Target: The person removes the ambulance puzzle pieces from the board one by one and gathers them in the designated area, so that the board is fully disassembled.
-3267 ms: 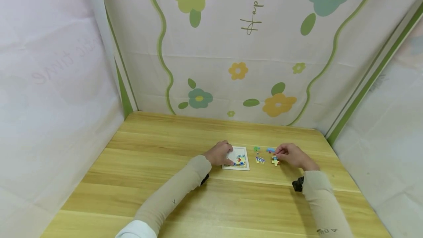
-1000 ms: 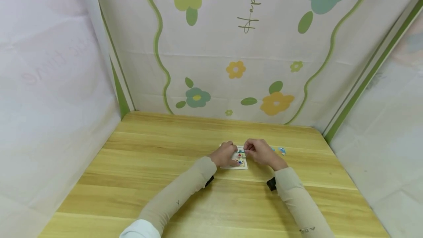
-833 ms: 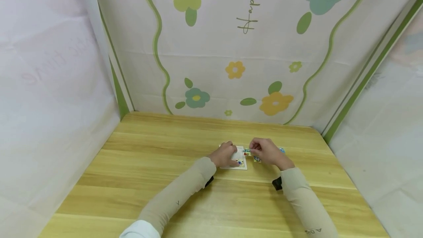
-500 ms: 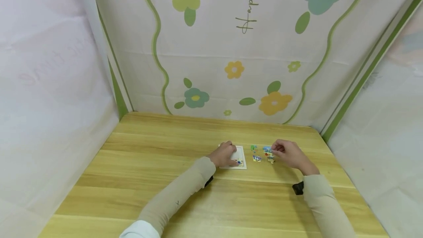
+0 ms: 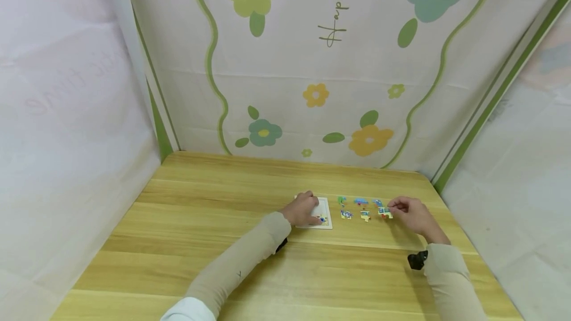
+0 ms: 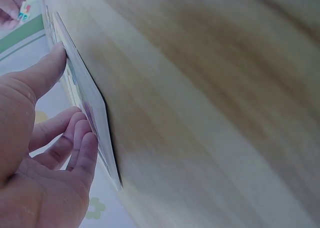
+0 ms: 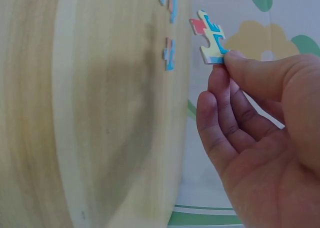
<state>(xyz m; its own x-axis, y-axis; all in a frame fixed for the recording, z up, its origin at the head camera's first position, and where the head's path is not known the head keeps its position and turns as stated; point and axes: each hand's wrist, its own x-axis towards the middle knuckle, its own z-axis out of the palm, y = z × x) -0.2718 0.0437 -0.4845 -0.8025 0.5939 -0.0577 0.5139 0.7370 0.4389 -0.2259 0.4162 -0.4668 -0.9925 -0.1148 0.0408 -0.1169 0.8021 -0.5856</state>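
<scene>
My left hand [image 5: 301,210] rests on a small white-framed puzzle board [image 5: 329,213], covering its left part. In the left wrist view, thumb [image 6: 52,63] and fingertips touch the board's face without curling round it. Blue and yellow pieces show at the board's lower right. To the right, my right hand [image 5: 414,217] pinches a jigsaw piece [image 7: 214,40] between thumb and fingers, off the tabletop. That piece is cream with blue marks and a red tab. Loose jigsaw pieces lie between the hands, among them a green one [image 5: 341,200], a blue one [image 5: 361,201] and a yellow one [image 5: 365,216].
The wooden table [image 5: 200,241] extends around the board on all sides. Behind it hangs a flower-printed cloth wall [image 5: 285,63], and pale cloth panels [image 5: 80,142] enclose both sides. A black wrist camera [image 5: 417,260] sits under the right wrist.
My right hand has carried the pinched jigsaw piece from over the board rightward past the loose pieces. My left hand has stayed on the board.
</scene>
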